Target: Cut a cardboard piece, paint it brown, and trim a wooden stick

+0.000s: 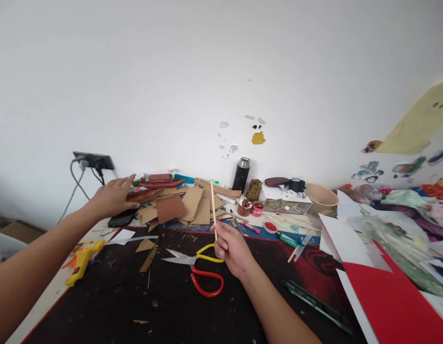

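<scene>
My right hand pinches a thin wooden stick near its lower end, and the stick points upward. Just below and left of that hand, scissors with one yellow and one red handle lie with blades apart on the dark mat. My left hand is stretched out at the back left, fingers spread, beside a reddish-brown boat-shaped piece. Whether its fingertips touch that piece, I cannot tell. Beneath this hand is a black phone. Cut cardboard pieces are heaped between the hands.
A yellow glue gun lies at the left, below a wall socket strip. Along the wall stand a black thermos, small paint jars and a round bowl. Red and white paper overhangs the right side.
</scene>
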`<state>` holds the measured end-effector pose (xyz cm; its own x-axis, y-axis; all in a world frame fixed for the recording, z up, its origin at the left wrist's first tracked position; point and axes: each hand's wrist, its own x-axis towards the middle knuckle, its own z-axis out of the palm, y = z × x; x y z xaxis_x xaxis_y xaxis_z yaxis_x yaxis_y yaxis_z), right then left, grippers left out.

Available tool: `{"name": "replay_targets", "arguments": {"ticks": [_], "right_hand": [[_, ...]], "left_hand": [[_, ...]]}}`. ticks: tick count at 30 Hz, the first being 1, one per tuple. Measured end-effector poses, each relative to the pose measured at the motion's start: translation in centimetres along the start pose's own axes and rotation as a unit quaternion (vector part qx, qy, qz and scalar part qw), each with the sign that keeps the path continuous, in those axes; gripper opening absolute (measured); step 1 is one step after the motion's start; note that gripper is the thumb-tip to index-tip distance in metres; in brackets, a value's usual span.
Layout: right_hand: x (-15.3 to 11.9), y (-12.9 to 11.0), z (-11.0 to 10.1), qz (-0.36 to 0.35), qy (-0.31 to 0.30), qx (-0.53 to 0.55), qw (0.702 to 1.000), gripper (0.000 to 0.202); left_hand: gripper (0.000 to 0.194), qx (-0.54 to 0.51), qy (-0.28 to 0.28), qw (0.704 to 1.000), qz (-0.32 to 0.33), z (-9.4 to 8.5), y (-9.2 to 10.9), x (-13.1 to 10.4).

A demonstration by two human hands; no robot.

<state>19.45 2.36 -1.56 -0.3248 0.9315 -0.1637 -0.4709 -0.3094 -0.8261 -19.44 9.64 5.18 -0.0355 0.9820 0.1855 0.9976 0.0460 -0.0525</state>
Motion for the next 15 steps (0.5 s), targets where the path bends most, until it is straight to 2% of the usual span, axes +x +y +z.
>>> {"name": "replay_targets", "arguments": {"ticks": [3, 6, 11, 15], "right_hand": [[0.1, -0.1, -0.1, -0.008, 0.009, -0.006, 1.000, 0.054], [0.2, -0.2, -0.3, -0.014, 0.012, -0.008, 1.000, 0.054], [0.3, 0.0, -0.4, -0.027, -0.007, -0.026, 0.999, 0.051], [0.3, 0.2, -0.4, -0.040, -0.015, -0.046, 0.998, 0.049]], "left_hand": [[0.096, 0.007, -0.042, 0.999, 0.012, 1.2, -0.5, 0.9], [0.097, 0.019, -0.070, 0.997, 0.013, 1.9, -0.6, 1.5], [0.090, 0.047, -0.103, 0.994, -0.005, 2.2, -1.0, 1.7], [0.082, 0.058, -0.104, 0.993, -0.012, 1.8, -1.2, 1.6]]}}
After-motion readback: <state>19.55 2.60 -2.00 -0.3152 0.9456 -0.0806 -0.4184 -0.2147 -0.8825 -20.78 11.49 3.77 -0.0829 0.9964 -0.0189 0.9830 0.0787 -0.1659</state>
